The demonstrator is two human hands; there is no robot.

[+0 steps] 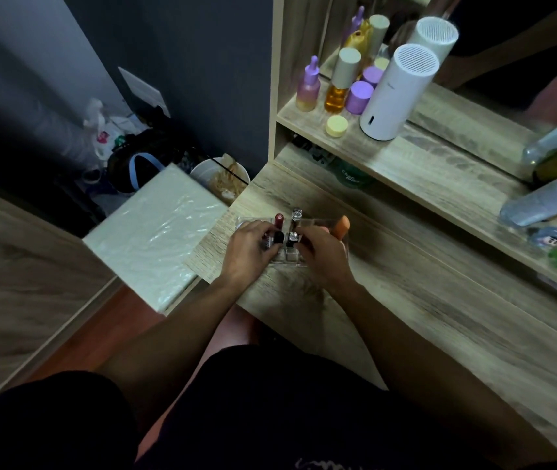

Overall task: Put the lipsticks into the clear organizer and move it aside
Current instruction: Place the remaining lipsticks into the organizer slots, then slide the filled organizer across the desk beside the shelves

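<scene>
Right now the wooden vanity desk fills most of my view, and the clear organizer sits near its left end, close to the front edge. Both hands bracket it: my left hand curls its fingers against the near-left side, my right hand against the near-right, though I cannot tell how firmly either grips the acrylic. Inside stand a red lipstick, a clear-capped lipstick and an orange one, all upright. I judge loading is about done, so the slide aside is next: I would keep even pressure low on both walls and push flat along the desk so nothing topples.
</scene>
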